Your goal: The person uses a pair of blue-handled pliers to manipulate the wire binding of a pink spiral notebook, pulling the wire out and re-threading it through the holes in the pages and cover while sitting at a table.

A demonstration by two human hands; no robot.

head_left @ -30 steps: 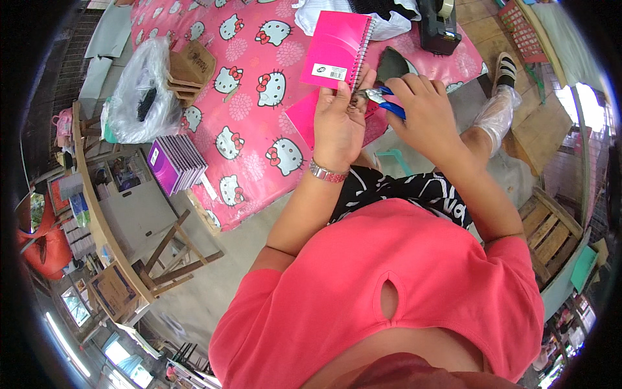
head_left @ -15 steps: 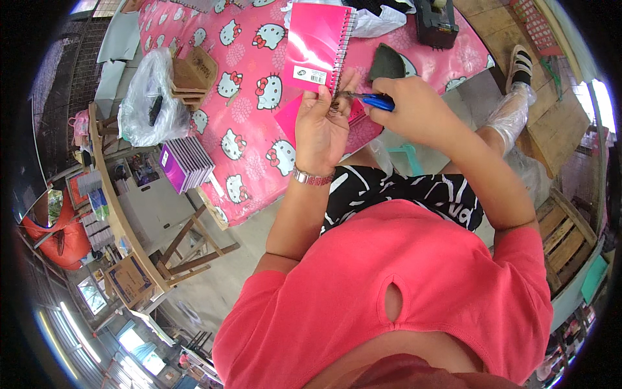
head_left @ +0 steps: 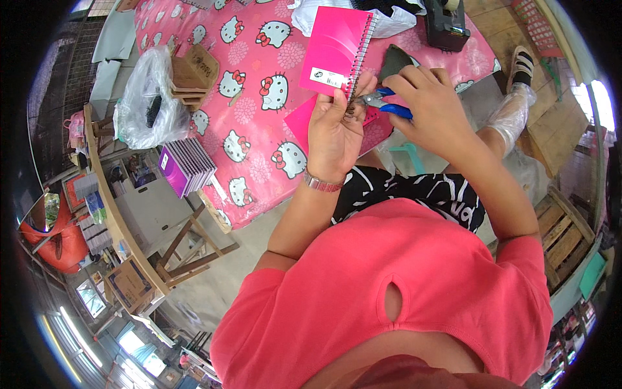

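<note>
My left hand (head_left: 337,139) holds the pink notebook (head_left: 334,42) at its lower end, thumb on top; my right hand (head_left: 431,107) grips the blue pliers (head_left: 396,111). Their handles are now spread, while half a second ago they looked close together. The notebook extends beyond my left fingers, its wire coil (head_left: 364,52) on the right side. Farther left are stacked purple notebooks (head_left: 188,165).

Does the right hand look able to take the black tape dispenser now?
Probably not directly: the right hand holds blue-handled metal pliers, though the way to the black tape dispenser over the pink table cover looks free.
</note>
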